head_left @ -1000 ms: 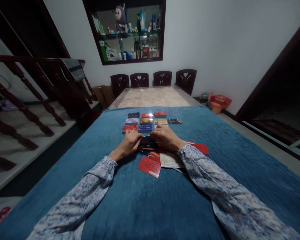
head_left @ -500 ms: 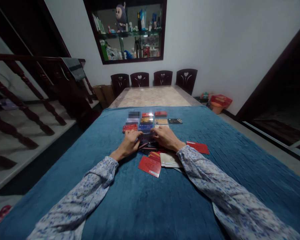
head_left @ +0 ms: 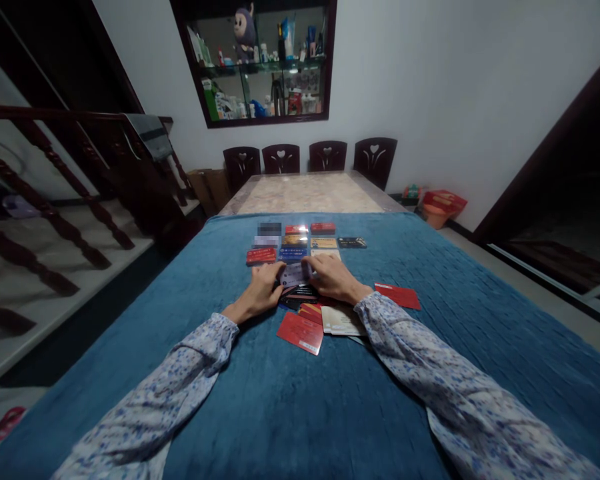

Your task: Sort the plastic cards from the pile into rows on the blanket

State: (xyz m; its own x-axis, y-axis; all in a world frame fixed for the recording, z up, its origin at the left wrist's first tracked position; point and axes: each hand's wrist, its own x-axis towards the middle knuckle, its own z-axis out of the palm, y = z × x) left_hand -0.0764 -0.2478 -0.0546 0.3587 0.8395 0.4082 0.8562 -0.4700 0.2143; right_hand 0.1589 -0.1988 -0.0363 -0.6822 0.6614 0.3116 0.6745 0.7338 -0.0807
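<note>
Between my two hands a pale lilac-grey card (head_left: 296, 273) is held by its short sides, tilted up. My left hand (head_left: 261, 288) pinches its left end, and my right hand (head_left: 334, 277) pinches the right end. Just below it lie dark cards (head_left: 300, 292), partly covered. Nearer to me are a red card (head_left: 301, 333), a red and gold card (head_left: 310, 312) and a cream card (head_left: 341, 321), overlapping. Beyond my hands, cards lie in rows, among them a red stack (head_left: 261, 256), a blue card (head_left: 293, 254) and a black card (head_left: 353, 243).
A blue cloth (head_left: 190, 373) covers the near part of the marble-topped table (head_left: 300, 193). Another red card (head_left: 397, 296) lies beyond my right wrist. Dark chairs (head_left: 327, 156) stand at the far end, and a wooden railing (head_left: 55, 200) runs along the left.
The card between my hands looked dark half a second ago and now shows a lighter printed face, tilted differently. My hands have hardly moved, and the other cards lie as before.
</note>
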